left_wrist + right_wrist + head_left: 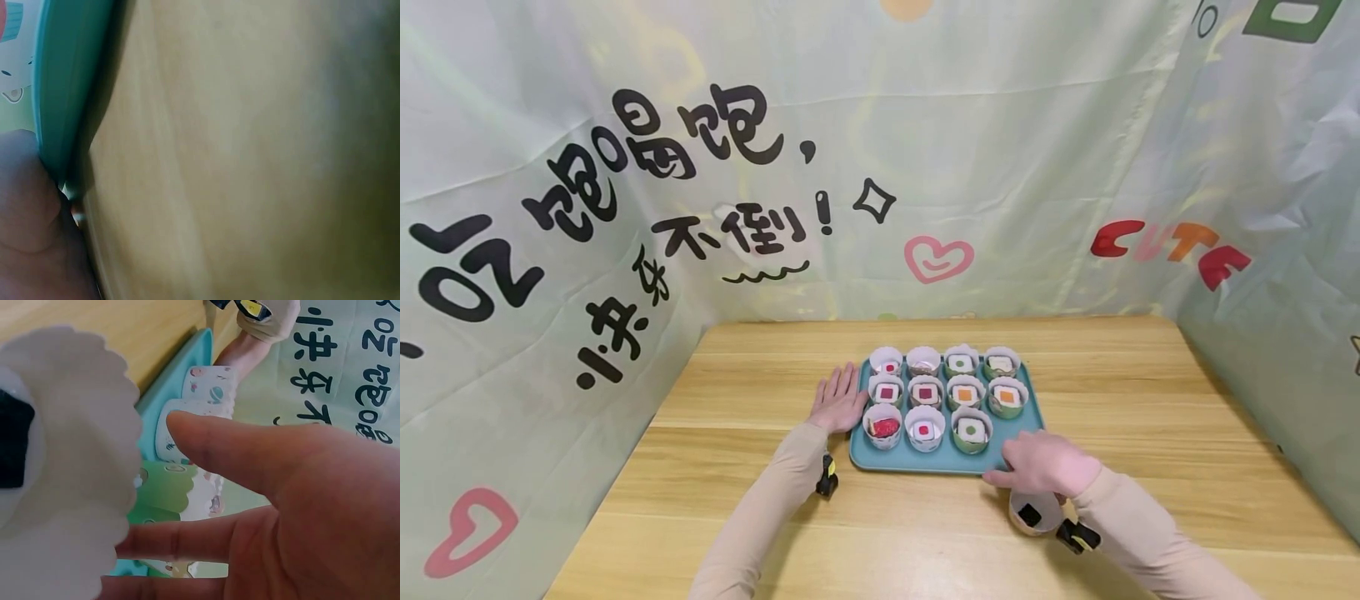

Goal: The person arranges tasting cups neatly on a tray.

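Observation:
A blue tray (917, 460) on the wooden table holds several scalloped paper cups in rows. White pieces with coloured squares or dots sit in most of them; one front cup (883, 427) has a red piece. My left hand (838, 402) lies along the tray's left edge, fingers extended. At the tray's front right corner is my right hand (1048, 462), with thumb and fingers apart in the right wrist view. Just below it, a separate paper cup (81, 450) with a black square on a white piece stands off the tray. Some right fingertips are hidden behind this cup.
The wooden table (760, 358) extends around the tray. Printed cloth (1000, 167) with lettering and hearts hangs behind and along both sides. Each sleeved wrist carries a small black device, such as the left wrist camera (827, 477).

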A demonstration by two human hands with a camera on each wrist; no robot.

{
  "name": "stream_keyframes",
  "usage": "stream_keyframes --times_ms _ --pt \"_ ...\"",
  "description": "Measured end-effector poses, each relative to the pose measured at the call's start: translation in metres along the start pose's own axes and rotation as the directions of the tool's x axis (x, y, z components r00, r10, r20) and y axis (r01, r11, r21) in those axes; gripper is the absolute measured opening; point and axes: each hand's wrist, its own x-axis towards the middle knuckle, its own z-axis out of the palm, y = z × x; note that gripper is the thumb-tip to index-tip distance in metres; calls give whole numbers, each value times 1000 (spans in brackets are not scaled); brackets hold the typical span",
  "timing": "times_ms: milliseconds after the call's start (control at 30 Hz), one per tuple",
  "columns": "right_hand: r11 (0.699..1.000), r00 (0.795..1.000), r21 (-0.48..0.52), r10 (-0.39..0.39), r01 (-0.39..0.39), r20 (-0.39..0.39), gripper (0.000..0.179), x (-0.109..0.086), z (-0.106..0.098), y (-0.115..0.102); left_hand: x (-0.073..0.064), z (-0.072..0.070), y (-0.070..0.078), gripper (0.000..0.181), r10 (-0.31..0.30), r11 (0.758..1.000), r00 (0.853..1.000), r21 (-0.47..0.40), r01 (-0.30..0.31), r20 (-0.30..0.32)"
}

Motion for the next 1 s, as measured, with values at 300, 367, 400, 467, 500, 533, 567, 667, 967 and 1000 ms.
stream_keyframes --times_ms 300,367,400,467,500,533,567,667,967,1000 --pt "1000 1000 20 8 -8 28 49 1 6 -2 1 0 0 64 3 1000 1000 -3 -3 -2" --pt "1000 1000 14 9 -9 29 54 1 7 -2 1 0 -1 64 3 1000 1000 -7 -3 -2" --pt "1000 1000 13 9 -9 28 55 1 8 -3 1 0 -1 64 4 1000 1000 -8 -4 -2" --pt "1000 999 12 11 -11 32 60 0 9 -4 2 0 -1 64 3 1000 1000 -7 -3 1" --pt "1000 999 9 11 -11 31 64 0 9 -4 2 0 -1 64 2 1000 1000 -7 -2 2" --pt "1000 1000 6 10 -11 29 66 0 10 -4 2 0 -1 64 3 1000 1000 -7 -3 2" --pt "1000 1000 3 10 -10 26 66 0 11 -5 2 0 -1 64 2 1000 1000 -6 -2 4" --pt "1000 1000 -17 6 -6 15 65 -1 13 -7 2 0 -1 64 1 1000 1000 -6 -1 4" --pt "1000 1000 -32 1 -1 19 63 -4 16 -11 0 -2 0 64 -1 1000 1000 -1 1 14" --pt "1000 1000 -29 -1 1 22 64 -5 16 -11 0 -2 0 64 -1 1000 1000 -2 1 13"
